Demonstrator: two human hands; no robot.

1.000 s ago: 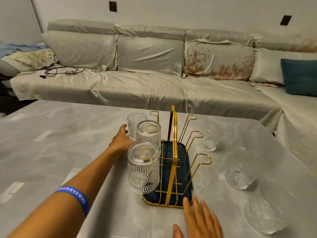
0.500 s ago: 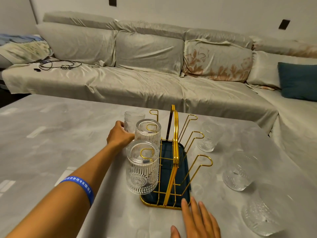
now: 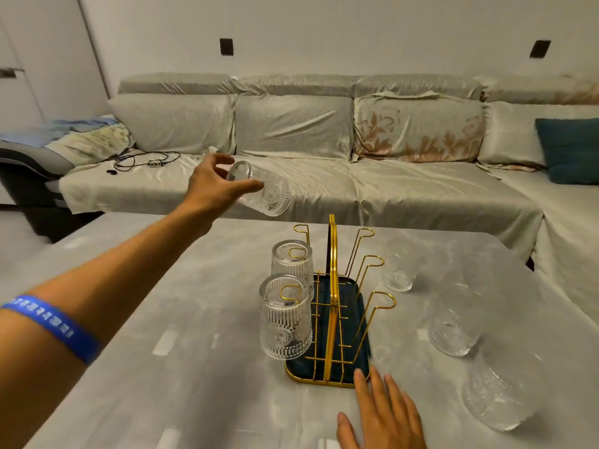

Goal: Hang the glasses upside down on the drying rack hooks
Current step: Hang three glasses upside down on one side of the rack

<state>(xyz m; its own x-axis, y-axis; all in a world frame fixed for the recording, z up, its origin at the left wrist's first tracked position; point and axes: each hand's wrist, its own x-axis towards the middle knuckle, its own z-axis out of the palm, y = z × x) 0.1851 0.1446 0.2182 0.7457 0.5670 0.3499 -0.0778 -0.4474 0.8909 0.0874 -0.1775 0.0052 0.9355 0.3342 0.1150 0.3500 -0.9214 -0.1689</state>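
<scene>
A gold wire drying rack (image 3: 333, 286) with a dark blue tray stands mid-table. Two ribbed glasses hang upside down on its left hooks: the near one (image 3: 286, 319) and the one behind it (image 3: 292, 264). The far left hook (image 3: 302, 229) and the three right hooks are bare. My left hand (image 3: 210, 186) is raised above and left of the rack, shut on a clear embossed glass (image 3: 265, 192) tilted on its side, its base toward my palm. My right hand (image 3: 382, 416) lies flat and open on the table by the tray's near edge.
Three more glasses stand upright on the grey table (image 3: 162, 319) to the right of the rack: far (image 3: 399, 269), middle (image 3: 455, 322), near (image 3: 500, 390). A long covered sofa (image 3: 291, 186) runs behind the table, with cables on its left seat.
My left hand closed on the glass that stood by the far left hook and lifted it up and away from the table, tipping it sideways. The right hand stayed flat.
</scene>
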